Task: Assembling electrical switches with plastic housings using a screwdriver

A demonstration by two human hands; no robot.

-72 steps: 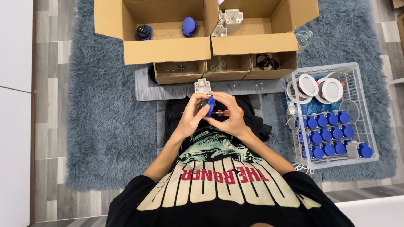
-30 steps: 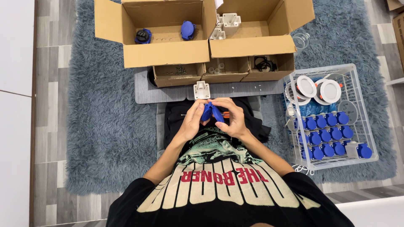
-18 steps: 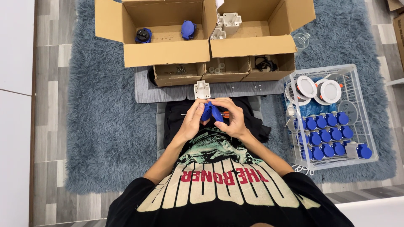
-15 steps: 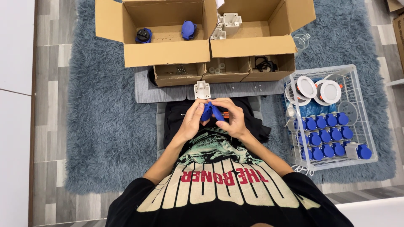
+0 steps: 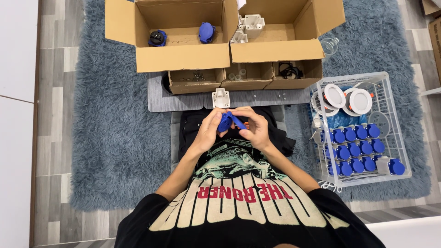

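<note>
Against the view from a couple of seconds back, the small round blue plastic socket part (image 5: 225,122) has turned in the grip: its hinged lid now juts toward the right hand (image 5: 254,129), and the orange-handled tool seen then is nearly hidden, only an orange sliver showing. Left hand (image 5: 209,131) pinches the part's body, fingers closed on it; right hand closed around the lid side. Judged as fitting work on the piece going on, held over the lap. Just ahead, a white plastic bracket (image 5: 221,98) sits on a grey ribbed mat (image 5: 179,98). Open cardboard boxes (image 5: 183,43) beyond; clear plastic crate (image 5: 388,103) of blue parts to the right; shaggy grey-blue rug (image 5: 115,138) on wood-look floor.
</note>
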